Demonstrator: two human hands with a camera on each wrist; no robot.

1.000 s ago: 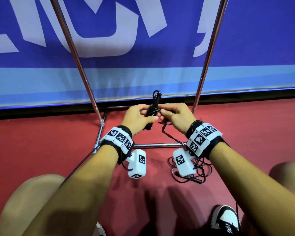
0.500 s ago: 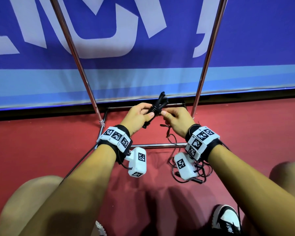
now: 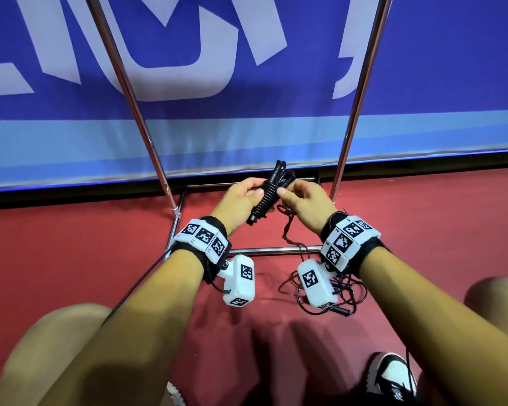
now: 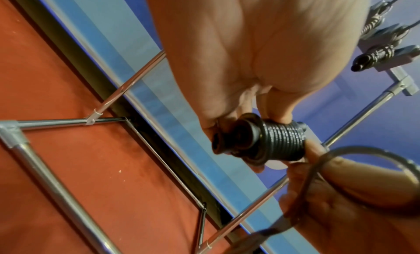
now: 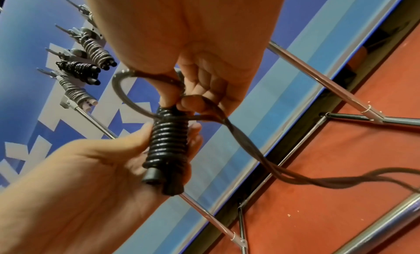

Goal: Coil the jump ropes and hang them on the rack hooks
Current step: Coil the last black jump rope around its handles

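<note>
1. The left hand point(image 3: 241, 200) was closed around the paired handles point(image 3: 266, 197) of a black jump rope, held low in front of the rack's base bar point(image 3: 272, 249).
2. Tight rope turns point(image 5: 169, 137) already covered the middle of the handles; both butt ends point(image 5: 159, 181) stood clear below the winding.
3. The right hand point(image 3: 304, 199) pinched the free cord point(image 5: 127, 88) between thumb and fingers, a loop of it standing just beside the top of the winding.
4. The unwound remainder point(image 3: 323, 291) lay tangled on the red floor point(image 3: 71, 259), trailing up to the right hand.
5. Judged good practice: keep the cord taut, lay each turn touching the one before, and let the floor tangle feed without snagging the base bar.
6. Three wound ropes point(image 5: 82, 69) hung on the rack hooks above.
</note>
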